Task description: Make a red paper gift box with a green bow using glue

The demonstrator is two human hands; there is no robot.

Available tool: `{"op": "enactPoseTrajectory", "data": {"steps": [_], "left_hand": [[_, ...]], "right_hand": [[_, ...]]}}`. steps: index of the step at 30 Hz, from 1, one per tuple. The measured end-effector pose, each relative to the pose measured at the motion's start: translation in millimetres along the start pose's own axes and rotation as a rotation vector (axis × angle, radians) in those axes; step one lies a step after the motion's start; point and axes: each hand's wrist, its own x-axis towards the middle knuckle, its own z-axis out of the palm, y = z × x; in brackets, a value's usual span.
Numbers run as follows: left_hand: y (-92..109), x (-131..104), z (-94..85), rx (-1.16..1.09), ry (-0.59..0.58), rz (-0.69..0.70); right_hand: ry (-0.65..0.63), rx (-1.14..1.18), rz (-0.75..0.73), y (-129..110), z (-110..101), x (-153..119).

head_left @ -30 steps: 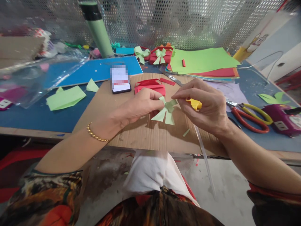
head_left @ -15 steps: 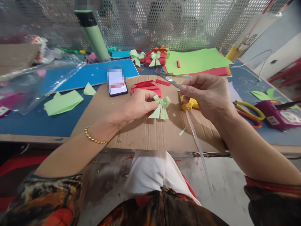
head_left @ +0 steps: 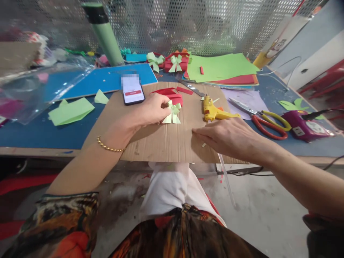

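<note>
My left hand (head_left: 150,111) pinches a small light-green paper bow (head_left: 172,112) and holds it against the brown cardboard sheet (head_left: 161,143), just in front of a red paper piece (head_left: 172,94). My right hand (head_left: 228,138) lies low on the cardboard with its fingers stretched out toward the left, holding nothing. A yellow glue gun (head_left: 213,110) lies on the cardboard just beyond that hand, its clear glue stick (head_left: 227,182) running out past the table edge.
A phone (head_left: 133,94) lies at the cardboard's far left corner. Scissors with red and yellow handles (head_left: 264,120) and a purple device (head_left: 305,128) sit to the right. Stacked green and red paper (head_left: 223,68), finished bows (head_left: 176,61), a green bottle (head_left: 106,34) and green scraps (head_left: 70,111) lie further back and left.
My right hand has let go of the bow and the glue gun and dropped flat onto the cardboard. My left hand has carried the bow down and farther away, next to the red paper.
</note>
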Motion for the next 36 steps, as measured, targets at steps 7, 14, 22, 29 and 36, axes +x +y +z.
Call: {"op": "enactPoseTrajectory", "data": {"steps": [7, 14, 22, 29, 36], "left_hand": [[-7, 5, 1.3, -0.016, -0.021, 0.018], [-3, 3, -0.6, 0.003, 0.016, 0.013], [-6, 4, -4.8, -0.109, 0.030, -0.062], [-18, 12, -5.4, -0.199, 0.055, -0.087], [-19, 10, -7.6, -0.044, 0.145, -0.043]], "right_hand": [[-0.164, -0.309, -0.051, -23, -7, -11], [-0.029, -0.283, -0.385, -28, -2, -5], [0.287, 0.120, -0.026, 3, -8, 16], [0.571, 0.464, 0.221, 40, -19, 18], [0.754, 0.496, 0.354, 48, -32, 32]]}}
